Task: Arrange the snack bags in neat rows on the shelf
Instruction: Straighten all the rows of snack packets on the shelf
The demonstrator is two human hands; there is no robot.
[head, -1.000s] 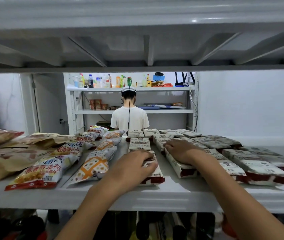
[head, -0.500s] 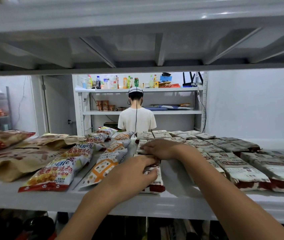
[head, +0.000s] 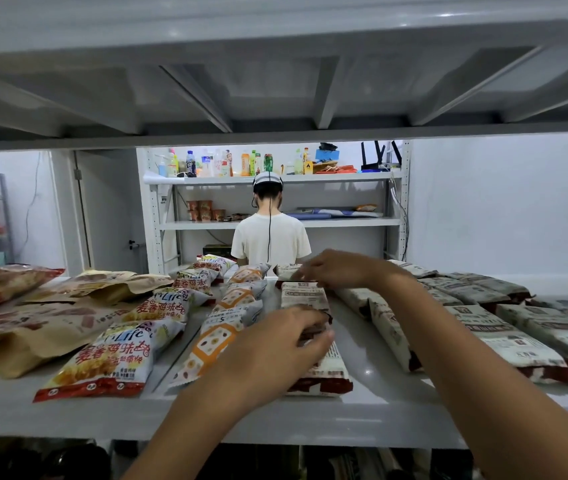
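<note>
A middle row of white-and-dark-red snack bags runs front to back on the white shelf [head: 362, 420]. My left hand [head: 275, 344] lies on the front bag [head: 327, 375], with fingers and thumb curled round its far end. The second bag [head: 303, 294] lies just behind it. My right hand [head: 338, 270] reaches over to the back of this row, and its stretched fingers touch the far bag [head: 284, 270]. More white-and-red bags [head: 504, 337] lie in rows to the right.
Left of the middle row lie a row of orange-patterned bags [head: 220, 337], yellow "Life" bags [head: 109, 358] and brown paper pouches [head: 33, 337]. An upper shelf hangs close overhead. A person in a white shirt [head: 270, 237] stands behind, facing another rack.
My right hand left the bags on the right and moved left and back to the far end of the middle row. My left hand stayed on the front bag.
</note>
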